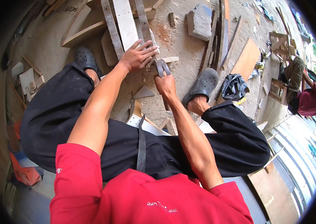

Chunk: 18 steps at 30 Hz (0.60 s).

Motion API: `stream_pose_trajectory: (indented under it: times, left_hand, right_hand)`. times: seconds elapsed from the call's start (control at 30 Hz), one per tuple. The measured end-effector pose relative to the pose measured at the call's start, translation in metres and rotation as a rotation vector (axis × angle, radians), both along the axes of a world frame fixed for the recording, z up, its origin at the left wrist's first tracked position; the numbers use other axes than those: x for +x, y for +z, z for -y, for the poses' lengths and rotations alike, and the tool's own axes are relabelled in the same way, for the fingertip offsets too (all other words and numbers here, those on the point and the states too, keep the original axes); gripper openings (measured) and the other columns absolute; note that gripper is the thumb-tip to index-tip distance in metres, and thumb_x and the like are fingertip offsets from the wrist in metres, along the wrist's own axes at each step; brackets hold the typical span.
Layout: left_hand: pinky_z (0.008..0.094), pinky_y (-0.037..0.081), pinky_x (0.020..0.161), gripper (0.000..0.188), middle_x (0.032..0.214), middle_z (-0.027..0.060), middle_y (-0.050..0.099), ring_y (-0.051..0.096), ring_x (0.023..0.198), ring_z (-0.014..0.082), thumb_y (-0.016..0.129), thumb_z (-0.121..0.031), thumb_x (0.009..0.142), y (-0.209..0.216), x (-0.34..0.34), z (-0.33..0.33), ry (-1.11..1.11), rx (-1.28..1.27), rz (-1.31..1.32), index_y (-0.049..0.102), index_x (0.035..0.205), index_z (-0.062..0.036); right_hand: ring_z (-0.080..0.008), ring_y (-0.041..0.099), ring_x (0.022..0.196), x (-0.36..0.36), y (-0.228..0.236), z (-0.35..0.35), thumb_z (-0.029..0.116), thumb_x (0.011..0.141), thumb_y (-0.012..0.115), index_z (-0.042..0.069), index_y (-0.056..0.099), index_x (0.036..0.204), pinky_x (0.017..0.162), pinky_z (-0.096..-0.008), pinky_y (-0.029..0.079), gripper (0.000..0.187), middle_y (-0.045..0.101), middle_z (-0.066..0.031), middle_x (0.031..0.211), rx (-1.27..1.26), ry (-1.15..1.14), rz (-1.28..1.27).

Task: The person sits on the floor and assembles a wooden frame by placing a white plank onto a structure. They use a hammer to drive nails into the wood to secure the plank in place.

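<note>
My left hand (137, 56) lies with outstretched fingers across the near end of a wooden frame, over a pale board (126, 26) and the darker strip (143, 22) to its right. My right hand (165, 84) is closed around a claw hammer (161, 66), gripped close below its metal head. The handle's end sticks out under my fist. The hammer head is just right of my left fingertips, by the frame's near end. Whether it touches the wood I cannot tell. A small wood offcut (171, 59) pokes out beside the head.
A concrete block (200, 23) stands beyond my right foot, near long wooden strips (214, 41). A plywood sheet (246, 56) and a black plastic bag (234, 87) lie to the right. Scraps and a triangular offcut (143, 92) sit between my legs. Another person (309, 93) is far right.
</note>
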<state>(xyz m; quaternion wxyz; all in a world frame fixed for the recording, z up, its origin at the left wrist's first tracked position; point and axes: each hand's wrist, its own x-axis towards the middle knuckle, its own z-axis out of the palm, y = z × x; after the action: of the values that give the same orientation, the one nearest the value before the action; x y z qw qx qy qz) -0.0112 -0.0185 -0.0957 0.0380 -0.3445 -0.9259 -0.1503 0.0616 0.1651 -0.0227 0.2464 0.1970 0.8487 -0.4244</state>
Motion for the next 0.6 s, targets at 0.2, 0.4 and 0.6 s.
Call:
stream_pose_trajectory:
  times: [0.2,0.4,0.6]
  left_hand:
    - [0.0499,0.023,0.117,0.046,0.153,-0.0033,0.039,0.031,0.144,0.0226,0.045,-0.030,0.100,0.017,0.006,-0.004,0.023,-0.176,0.068,0.045,0.145,-0.0196]
    - [0.0510,0.026,0.114,0.058,0.153,0.0086,0.039,0.033,0.142,0.0277,0.054,-0.039,0.095,0.034,0.019,-0.024,0.148,-0.130,0.168,0.043,0.144,-0.0097]
    - [0.0505,0.023,0.114,0.080,0.148,0.0137,0.044,0.036,0.140,0.0282,0.065,-0.053,0.083,0.035,0.054,-0.045,0.366,-0.053,0.099,0.043,0.144,-0.0065]
  right_hand:
    - [-0.0456,0.065,0.086,0.007,-0.012,-0.022,0.030,0.085,0.059,0.000,0.068,0.092,0.075,-0.0475,0.051,0.032,0.065,-0.0289,0.083,-0.003,-0.018,-0.063]
    - [-0.0459,0.065,0.090,0.022,-0.045,-0.056,0.023,0.082,0.054,0.003,0.070,0.090,0.079,-0.0507,0.050,0.027,0.067,-0.0277,0.089,0.099,-0.230,0.024]
    - [-0.0425,0.065,0.098,0.054,-0.069,-0.069,0.024,0.080,0.057,0.006,0.070,0.097,0.085,-0.0493,0.051,0.028,0.069,-0.0238,0.100,0.122,-0.351,0.261]
